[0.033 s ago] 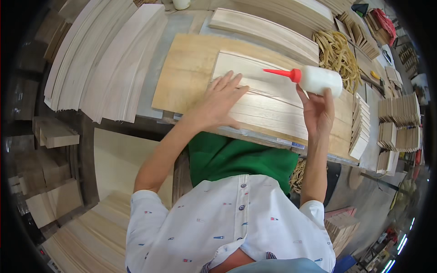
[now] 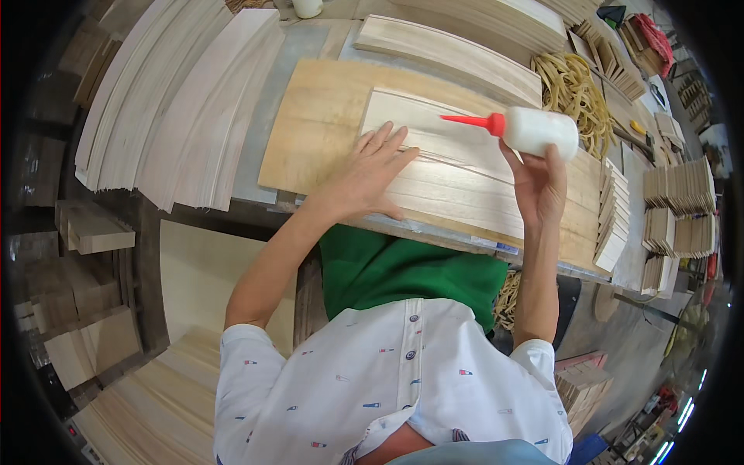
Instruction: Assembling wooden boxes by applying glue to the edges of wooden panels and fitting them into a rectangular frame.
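Observation:
My left hand (image 2: 372, 174) lies flat, fingers spread, on a row of pale wooden slats (image 2: 457, 190) laid side by side. The slats rest on a tan plywood board (image 2: 318, 124) on the bench. My right hand (image 2: 542, 190) grips a white glue bottle (image 2: 539, 130) from below. The bottle is tipped sideways, and its red nozzle points left just above the slats, close to my left fingertips. A thin line runs along a seam between the slats near the nozzle.
Tall stacks of thin curved slats (image 2: 178, 101) fill the bench's left side, and another stack (image 2: 449, 50) lies behind the board. A heap of yellow rubber bands (image 2: 573, 89) sits at the back right. Short wood pieces (image 2: 682, 198) are stacked at the right. A green cloth (image 2: 395, 271) hangs at my waist.

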Tool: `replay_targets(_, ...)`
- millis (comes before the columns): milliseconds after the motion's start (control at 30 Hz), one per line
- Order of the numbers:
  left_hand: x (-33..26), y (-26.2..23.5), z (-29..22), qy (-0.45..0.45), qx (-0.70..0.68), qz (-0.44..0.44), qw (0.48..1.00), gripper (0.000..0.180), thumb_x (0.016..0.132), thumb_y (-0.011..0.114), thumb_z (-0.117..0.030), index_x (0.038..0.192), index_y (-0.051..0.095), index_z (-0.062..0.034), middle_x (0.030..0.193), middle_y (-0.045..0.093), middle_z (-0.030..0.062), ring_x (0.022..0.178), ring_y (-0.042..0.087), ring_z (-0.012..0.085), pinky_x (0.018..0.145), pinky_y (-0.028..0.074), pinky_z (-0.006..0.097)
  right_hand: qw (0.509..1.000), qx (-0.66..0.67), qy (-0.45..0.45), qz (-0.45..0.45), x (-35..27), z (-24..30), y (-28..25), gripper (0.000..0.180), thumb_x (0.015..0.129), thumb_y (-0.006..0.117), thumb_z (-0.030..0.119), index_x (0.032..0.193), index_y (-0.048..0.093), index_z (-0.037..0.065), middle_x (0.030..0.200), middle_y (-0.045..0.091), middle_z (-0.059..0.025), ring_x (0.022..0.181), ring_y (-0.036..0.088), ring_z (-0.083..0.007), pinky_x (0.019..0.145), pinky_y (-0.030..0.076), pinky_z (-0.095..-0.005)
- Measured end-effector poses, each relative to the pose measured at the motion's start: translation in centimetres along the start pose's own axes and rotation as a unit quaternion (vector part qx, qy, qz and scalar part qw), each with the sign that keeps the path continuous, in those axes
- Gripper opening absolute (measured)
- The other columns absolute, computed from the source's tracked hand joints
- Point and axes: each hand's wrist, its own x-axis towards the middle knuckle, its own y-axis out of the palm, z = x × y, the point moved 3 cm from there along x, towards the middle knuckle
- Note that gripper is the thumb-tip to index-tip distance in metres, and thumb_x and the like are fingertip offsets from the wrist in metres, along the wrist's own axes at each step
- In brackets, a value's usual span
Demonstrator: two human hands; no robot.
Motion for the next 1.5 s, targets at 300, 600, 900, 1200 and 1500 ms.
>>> replay_targets(300, -0.1, 0.9, 1.5, 0.025, -0.022, -0.026, 0.999, 0.104, 0.062, 0.074, -0.059, 0.146, 0.036, -0.01, 0.155, 0.025, 0.0199, 0.145, 0.017, 0.0368, 0.117, 0.018, 0.047, 0.989, -0.125, 0.006, 0.076, 6.5, -3.2, 4.2, 0.049, 0.085, 0.069, 0.011, 0.126, 0.046, -0.001, 0.117, 0.058, -0.0146, 0.108, 0.061, -0.0267, 0.088, 0.057, -0.046)
replay_targets(600, -0.2, 0.7, 1.4, 0.02, -0.02, -0.02, 0.999, 0.103, 0.063, 0.07, -0.061, 0.146, 0.036, -0.011, 0.155, 0.024, 0.0195, 0.145, 0.016, 0.0364, 0.117, 0.018, 0.048, 0.982, -0.173, -0.002, 0.069, 9.4, -7.1, 5.7, 0.055, 0.083, 0.073, 0.011, 0.127, 0.042, 0.0, 0.117, 0.056, -0.0137, 0.109, 0.06, -0.0267, 0.087, 0.058, -0.0424)
replay_targets(900, -0.1, 0.8, 1.4, 0.021, -0.031, -0.03, 0.999, 0.103, 0.061, 0.073, -0.059, 0.145, 0.038, -0.0111, 0.154, 0.026, 0.0196, 0.145, 0.017, 0.0364, 0.117, 0.019, 0.048, 0.979, -0.189, -0.014, 0.077, 9.8, -8.7, 5.9, 0.059, 0.078, 0.079, 0.013, 0.124, 0.044, 0.0, 0.114, 0.058, -0.0121, 0.104, 0.061, -0.0233, 0.083, 0.058, -0.0372)
replay_targets(1200, 0.1, 0.8, 1.2, 0.01, -0.041, -0.023, 0.999, 0.103, 0.06, 0.076, -0.057, 0.144, 0.039, -0.0114, 0.155, 0.025, 0.0179, 0.145, 0.017, 0.0361, 0.117, 0.018, 0.048, 0.962, -0.252, -0.048, 0.088, 9.2, -8.5, 6.3, 0.058, 0.079, 0.079, 0.014, 0.124, 0.046, 0.0, 0.11, 0.061, -0.0102, 0.101, 0.06, -0.0183, 0.082, 0.054, -0.0312)
replay_targets(1500, 0.2, 0.7, 1.1, 0.002, -0.037, -0.014, 0.999, 0.103, 0.059, 0.078, -0.055, 0.144, 0.039, -0.0118, 0.156, 0.024, 0.017, 0.146, 0.015, 0.0351, 0.118, 0.017, 0.047, 0.952, -0.295, -0.056, 0.065, 8.5, -5.8, 4.9, 0.056, 0.078, 0.078, 0.012, 0.124, 0.049, 0.0, 0.11, 0.062, -0.0087, 0.101, 0.059, -0.0168, 0.087, 0.049, -0.0302)
